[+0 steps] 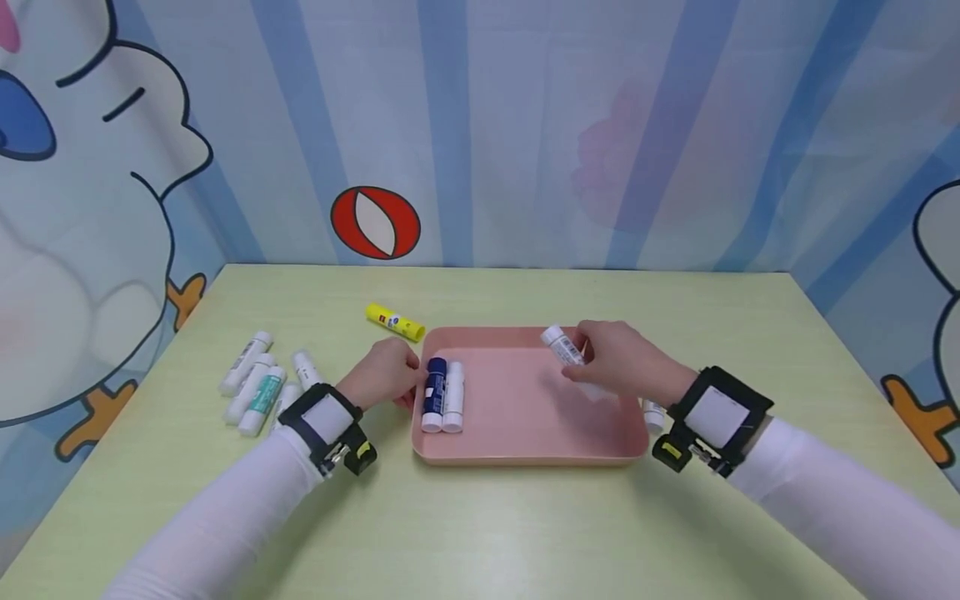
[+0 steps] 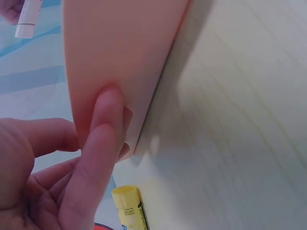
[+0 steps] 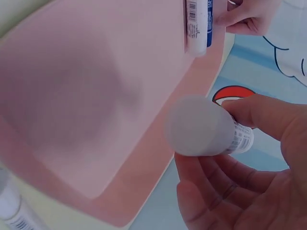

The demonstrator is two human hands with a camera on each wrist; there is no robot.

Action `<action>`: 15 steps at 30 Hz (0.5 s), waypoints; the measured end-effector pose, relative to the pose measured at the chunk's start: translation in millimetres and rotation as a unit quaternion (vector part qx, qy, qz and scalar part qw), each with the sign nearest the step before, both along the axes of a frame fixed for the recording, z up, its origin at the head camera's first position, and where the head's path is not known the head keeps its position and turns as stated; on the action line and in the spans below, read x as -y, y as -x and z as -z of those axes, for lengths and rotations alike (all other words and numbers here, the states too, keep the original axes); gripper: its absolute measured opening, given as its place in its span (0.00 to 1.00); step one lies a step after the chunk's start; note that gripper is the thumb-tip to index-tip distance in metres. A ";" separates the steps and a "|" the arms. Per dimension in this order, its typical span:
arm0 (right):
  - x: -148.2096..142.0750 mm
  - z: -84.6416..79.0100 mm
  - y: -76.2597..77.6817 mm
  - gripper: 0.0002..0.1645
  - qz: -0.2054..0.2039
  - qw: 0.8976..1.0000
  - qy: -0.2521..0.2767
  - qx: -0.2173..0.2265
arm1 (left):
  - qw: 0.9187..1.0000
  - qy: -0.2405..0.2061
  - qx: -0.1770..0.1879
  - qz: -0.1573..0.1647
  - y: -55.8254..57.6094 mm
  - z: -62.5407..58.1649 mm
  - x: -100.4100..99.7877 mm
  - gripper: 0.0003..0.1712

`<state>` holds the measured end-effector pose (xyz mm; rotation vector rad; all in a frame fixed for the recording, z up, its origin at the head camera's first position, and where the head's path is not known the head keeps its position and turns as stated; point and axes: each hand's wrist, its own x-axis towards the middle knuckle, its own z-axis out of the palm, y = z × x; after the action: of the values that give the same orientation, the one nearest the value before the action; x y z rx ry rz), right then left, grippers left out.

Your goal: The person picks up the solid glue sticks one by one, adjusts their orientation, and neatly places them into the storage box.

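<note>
Blue stripes ran down the backdrop (image 1: 525,125), a red-and-white ball print (image 1: 376,222) low on it, and below it spread the pale wooden table (image 1: 525,533). And there, on the tabletop, sat the pink tray (image 1: 517,408)! The left hand (image 1: 384,372) had it by the left end, pinching the wall between thumb and fingers. Over on the other side, the right hand (image 1: 626,358) gripped a capped white tube (image 1: 561,344), thumb against fingers, tilted and clear above the tray floor. Two more lay inside, side by side near the left wall: a dark-blue tube (image 1: 434,396) and its white neighbour (image 1: 453,397). Just beyond the far left corner, a yellow tube (image 1: 395,322)! Out left, a cluster of white tubes (image 1: 246,363) included one with a teal label (image 1: 262,402); another tube (image 1: 653,416) peeked out beside the right wrist.
</note>
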<state>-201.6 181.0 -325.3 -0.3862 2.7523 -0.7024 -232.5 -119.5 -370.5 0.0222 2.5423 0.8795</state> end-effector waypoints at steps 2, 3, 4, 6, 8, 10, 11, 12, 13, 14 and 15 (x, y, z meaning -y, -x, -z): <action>6.0 0.3 0.2 0.21 -0.013 1.000 -0.001 -0.008 | 1.000 0.015 -0.009 0.001 0.4 -2.4 1.6 0.13; 8.7 0.5 0.1 0.20 -0.019 1.000 -0.003 -0.012 | 0.999 0.025 -0.024 0.006 0.6 -4.0 2.6 0.15; 11.4 0.8 -0.1 0.19 -0.024 1.000 -0.006 -0.015 | 0.998 0.036 -0.047 0.013 0.9 -6.0 3.5 0.17; 16.5 0.4 -1.3 0.17 -0.037 0.999 -0.013 -0.024 | 0.992 0.058 -0.105 0.028 0.2 -12.0 4.2 0.21; 20.8 0.9 -2.6 0.15 -0.049 0.998 -0.019 -0.036 | 0.983 0.061 -0.168 0.046 -0.8 -18.6 2.7 0.25; 24.7 1.9 -4.4 0.14 -0.067 0.996 -0.026 -0.061 | 0.976 0.039 -0.206 0.066 -2.1 -24.0 -1.0 0.26; 26.4 2.7 -5.2 0.14 -0.076 0.993 -0.033 -0.079 | 0.974 0.021 -0.211 0.076 -3.3 -26.3 -3.5 0.27; 27.9 3.6 -6.1 0.14 -0.085 0.991 -0.038 -0.096 | 0.974 0.000 -0.210 0.089 -4.0 -27.8 -6.2 0.28; 29.4 4.5 -7.2 0.14 -0.092 0.989 -0.045 -0.109 | 0.973 -0.018 -0.208 0.102 -5.1 -28.6 -9.3 0.29; 30.8 5.2 -8.2 0.14 -0.100 0.986 -0.057 -0.123 | 0.971 -0.034 -0.204 0.118 -6.2 -29.1 -12.3 0.30; 32.5 5.8 -9.3 0.15 -0.108 0.983 -0.067 -0.135 | 0.970 -0.047 -0.198 0.134 -7.5 -29.0 -15.4 0.32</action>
<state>-192.3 148.5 -331.1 -0.7894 2.9237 -0.4355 -224.9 -104.1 -341.5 0.6152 2.7610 0.9606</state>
